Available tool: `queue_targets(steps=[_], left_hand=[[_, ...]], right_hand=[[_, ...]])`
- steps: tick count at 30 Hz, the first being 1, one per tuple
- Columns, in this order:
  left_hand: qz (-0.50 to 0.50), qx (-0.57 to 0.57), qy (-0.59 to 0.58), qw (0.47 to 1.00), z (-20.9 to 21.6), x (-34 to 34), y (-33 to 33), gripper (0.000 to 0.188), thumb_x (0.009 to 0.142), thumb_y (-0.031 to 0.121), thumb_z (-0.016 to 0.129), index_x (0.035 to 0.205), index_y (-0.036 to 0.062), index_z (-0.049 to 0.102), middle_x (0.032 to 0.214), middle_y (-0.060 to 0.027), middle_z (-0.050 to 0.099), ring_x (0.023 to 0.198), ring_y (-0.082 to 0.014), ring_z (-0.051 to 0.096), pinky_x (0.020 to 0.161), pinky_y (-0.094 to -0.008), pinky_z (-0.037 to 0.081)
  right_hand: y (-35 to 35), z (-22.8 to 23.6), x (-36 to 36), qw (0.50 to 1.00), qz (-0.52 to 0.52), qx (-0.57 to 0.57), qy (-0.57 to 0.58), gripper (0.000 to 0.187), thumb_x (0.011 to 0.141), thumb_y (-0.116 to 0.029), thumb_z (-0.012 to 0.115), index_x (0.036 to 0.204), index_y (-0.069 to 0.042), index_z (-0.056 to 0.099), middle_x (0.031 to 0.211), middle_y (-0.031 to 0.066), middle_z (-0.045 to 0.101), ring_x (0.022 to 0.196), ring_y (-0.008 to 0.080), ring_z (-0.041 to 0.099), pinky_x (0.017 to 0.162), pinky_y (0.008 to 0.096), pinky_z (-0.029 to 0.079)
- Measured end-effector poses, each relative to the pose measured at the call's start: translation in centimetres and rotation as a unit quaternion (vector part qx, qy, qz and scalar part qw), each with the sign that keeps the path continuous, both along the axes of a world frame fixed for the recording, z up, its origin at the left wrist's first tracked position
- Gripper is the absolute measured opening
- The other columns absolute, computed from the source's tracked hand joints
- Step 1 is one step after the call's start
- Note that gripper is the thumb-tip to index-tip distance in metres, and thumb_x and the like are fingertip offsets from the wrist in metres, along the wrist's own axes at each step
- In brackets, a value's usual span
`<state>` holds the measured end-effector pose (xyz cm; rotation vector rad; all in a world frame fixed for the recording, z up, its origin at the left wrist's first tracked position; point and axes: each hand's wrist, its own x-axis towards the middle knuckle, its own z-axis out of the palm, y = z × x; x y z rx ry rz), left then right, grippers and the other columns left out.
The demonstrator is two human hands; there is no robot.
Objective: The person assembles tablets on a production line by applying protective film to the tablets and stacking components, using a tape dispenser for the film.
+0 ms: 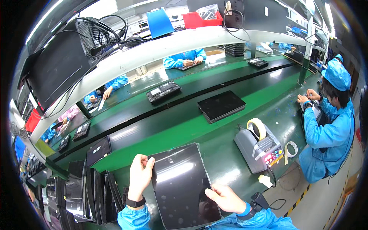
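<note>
A glossy black screen panel (178, 188) with a thin clear film edge lies tilted between my hands, its surface reflecting light and showing pale smudges. My left hand (140, 174) pinches the panel's upper left edge, thumb on the front. On the right edge, lower down, my right hand (225, 198) holds it with the thumb over the glass and the other fingers behind. A grey tape dispenser (258, 147) with a yellow tape roll and coloured buttons stands right of the panel.
Upright dark panels (82, 191) fill a rack at my lower left. On the green bench, a flat black screen (221, 105) and opened device bodies (163, 92) lie beyond. A co-worker in blue (329, 119) sits at right; others work across the line under a white beam (153, 50).
</note>
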<state>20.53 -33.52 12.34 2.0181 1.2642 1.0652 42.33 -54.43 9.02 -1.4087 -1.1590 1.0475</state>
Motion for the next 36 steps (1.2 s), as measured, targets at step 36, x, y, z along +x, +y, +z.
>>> queue_targets(steps=[36], left_hand=[[-0.178,-0.022,-0.035,0.983,1.2,8.6,-2.1,0.010,0.094,0.009,0.049,0.090,0.0018,0.045,0.085,-0.0091,0.062,0.080,-0.0160,0.053,0.077,-0.0285,0.043]], right_hand=[[-7.8,-3.5,13.6,0.828,-0.521,0.112,0.175,0.015,0.095,-0.022,0.051,0.092,-0.007,0.054,0.073,0.0006,0.055,0.055,0.0039,0.045,0.047,0.0187,0.034]])
